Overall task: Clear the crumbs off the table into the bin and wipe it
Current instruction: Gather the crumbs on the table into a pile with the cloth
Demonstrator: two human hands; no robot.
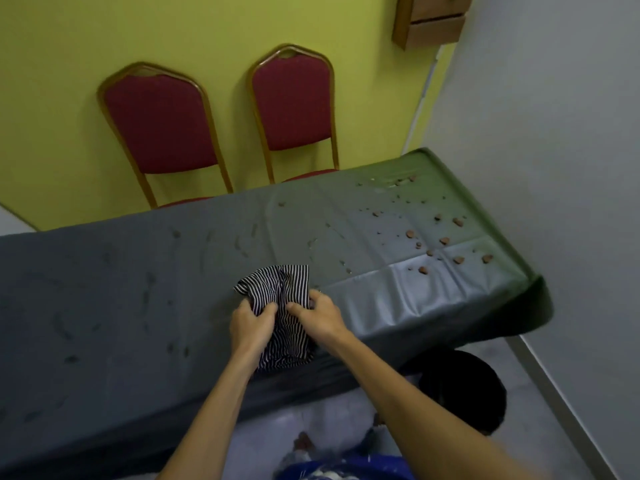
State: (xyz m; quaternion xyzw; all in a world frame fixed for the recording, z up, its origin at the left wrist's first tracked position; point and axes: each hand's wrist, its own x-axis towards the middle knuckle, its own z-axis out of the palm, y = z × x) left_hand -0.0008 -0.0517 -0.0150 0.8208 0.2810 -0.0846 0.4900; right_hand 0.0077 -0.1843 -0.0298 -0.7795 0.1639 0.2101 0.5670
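Observation:
A black-and-white striped cloth (284, 289) lies bunched on the grey-covered table (104, 289) near its front edge. My left hand (251, 325) grips the cloth's left side and my right hand (320, 315) pinches its right side. Several brown crumbs (424, 244) are scattered over the table's right end, well right of both hands. Wet smears streak the tabletop's middle and left. A dark bin (464, 389) stands on the floor below the table's front right, partly hidden by my right forearm.
Two red chairs with gold frames (159, 126) (294, 105) stand against the yellow wall behind the table. A grey wall (554, 168) runs close along the table's right end. A blue object (346, 472) sits at the bottom edge.

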